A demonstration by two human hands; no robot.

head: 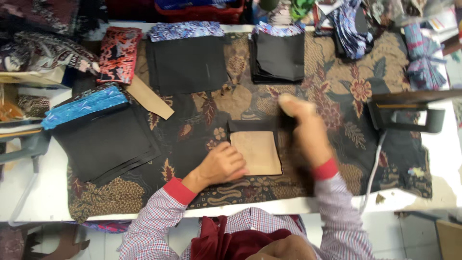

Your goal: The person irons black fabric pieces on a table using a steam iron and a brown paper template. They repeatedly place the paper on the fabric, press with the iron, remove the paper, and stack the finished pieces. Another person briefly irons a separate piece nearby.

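Two hands work on a patterned brown batik cloth [337, 96] covering the surface; far left lies a stack of black squares [106, 142] under a blue strip; the left hand [221, 163] presses flat on a tan cardboard square [257, 154]; the right hand [305, 132], blurred, folds the black fabric [250, 126] around it; an iron [406, 113] stands right.

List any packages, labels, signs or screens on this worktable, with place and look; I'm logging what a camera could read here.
No screens or signs show.
Printed package or paper: far right corner, white with red and yellow, partly hidden, too small to tell more.
Brown paper bag: left edge under patterned cloth, plain tan, creased.
Cardboard template: centre, plain tan square on black fabric, under the left hand; unprinted.
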